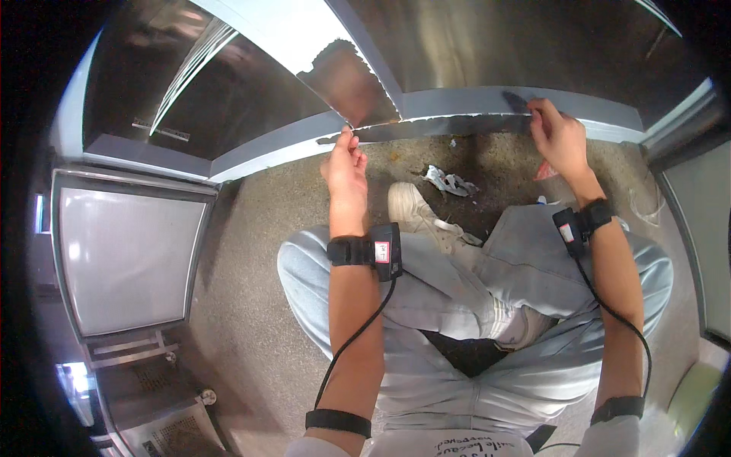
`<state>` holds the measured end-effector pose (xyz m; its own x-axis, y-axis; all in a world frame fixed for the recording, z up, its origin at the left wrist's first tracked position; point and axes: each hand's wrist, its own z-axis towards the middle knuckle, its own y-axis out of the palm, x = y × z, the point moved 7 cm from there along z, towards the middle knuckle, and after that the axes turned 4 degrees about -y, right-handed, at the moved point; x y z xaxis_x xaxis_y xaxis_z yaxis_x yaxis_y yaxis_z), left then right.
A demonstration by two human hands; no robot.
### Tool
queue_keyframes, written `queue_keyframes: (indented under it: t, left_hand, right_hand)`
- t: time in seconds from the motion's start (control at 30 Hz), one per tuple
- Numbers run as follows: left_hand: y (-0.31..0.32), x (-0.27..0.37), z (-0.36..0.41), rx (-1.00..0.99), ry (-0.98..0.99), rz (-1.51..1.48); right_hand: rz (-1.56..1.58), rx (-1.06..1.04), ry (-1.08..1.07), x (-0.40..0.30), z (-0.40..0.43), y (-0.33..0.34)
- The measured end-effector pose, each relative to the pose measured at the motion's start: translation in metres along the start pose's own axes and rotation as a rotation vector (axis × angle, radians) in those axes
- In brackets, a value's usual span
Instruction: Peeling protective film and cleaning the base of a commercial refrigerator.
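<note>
My left hand reaches to the lower corner of a metal panel, its fingertips close together at a torn white film edge. Whether film is pinched there is too small to tell. My right hand is at the grey base strip, with thumb and forefinger bent near its lower edge. Anything between them is hidden. White film covers the upper part of the narrow panel and ends in a ragged line above bare reflective metal. Below the grey strip, a dark bare stretch interrupts the white bottom edging.
Crumpled whitish film and a red-and-white scrap lie on the speckled floor. My shoe and crossed legs are close behind. A metal-framed cabinet stands left; a framed panel borders the right. Cables run along both forearms.
</note>
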<state>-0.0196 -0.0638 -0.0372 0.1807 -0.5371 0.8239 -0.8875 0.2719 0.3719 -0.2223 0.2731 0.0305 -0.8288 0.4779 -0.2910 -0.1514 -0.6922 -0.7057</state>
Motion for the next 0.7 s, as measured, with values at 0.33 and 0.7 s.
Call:
queue_keyframes:
  t: [0.33,0.7]
  left_hand:
    - [0.006,0.002,0.0,-0.049,-0.049,-0.021]
    - [0.012,-0.003,0.006,-0.01,-0.009,-0.123]
  right_hand:
    - [0.002,-0.01,0.017,-0.007,0.002,0.001]
    - [-0.017,0.006,0.004,-0.003,0.0,0.0]
